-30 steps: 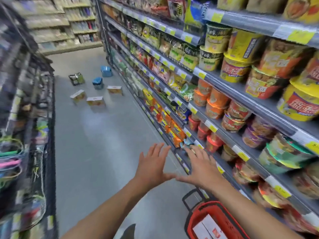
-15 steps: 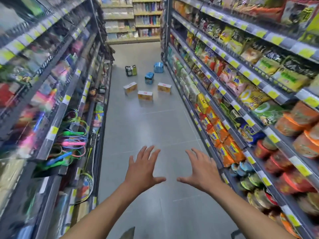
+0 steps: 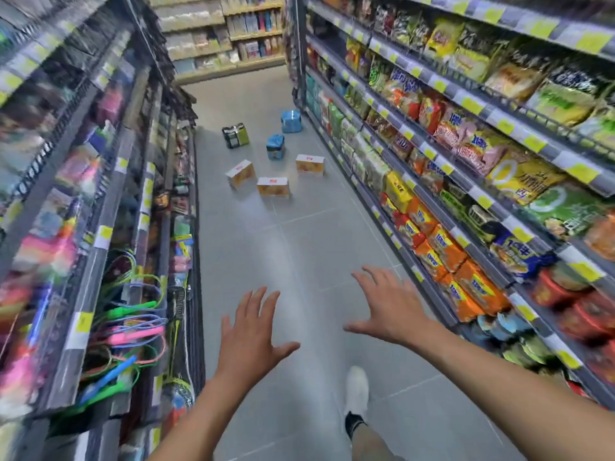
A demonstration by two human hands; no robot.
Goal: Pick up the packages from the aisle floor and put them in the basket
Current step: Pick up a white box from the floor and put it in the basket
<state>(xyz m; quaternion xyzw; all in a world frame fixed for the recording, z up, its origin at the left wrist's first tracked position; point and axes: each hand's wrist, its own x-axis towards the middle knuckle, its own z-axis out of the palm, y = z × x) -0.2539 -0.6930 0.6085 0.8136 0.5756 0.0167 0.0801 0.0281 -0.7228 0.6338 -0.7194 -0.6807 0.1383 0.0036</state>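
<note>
Grey floor (image 3: 299,244) ahead carries six packages (image 3: 273,187), seemingly boxed; left hand (image 3: 248,341) and right hand (image 3: 389,307) spread, each grip empty.

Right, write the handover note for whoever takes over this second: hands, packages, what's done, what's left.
Hands: left hand open and empty; right hand open and empty, both held out in front.
Packages: six on the aisle floor ahead, out of reach: three orange-and-white boxes, two blue packs, one dark green pack.
Basket: not in view.
Done: none of these six picked up.
Left: walk up, pick up all six, put them in the basket.
</note>
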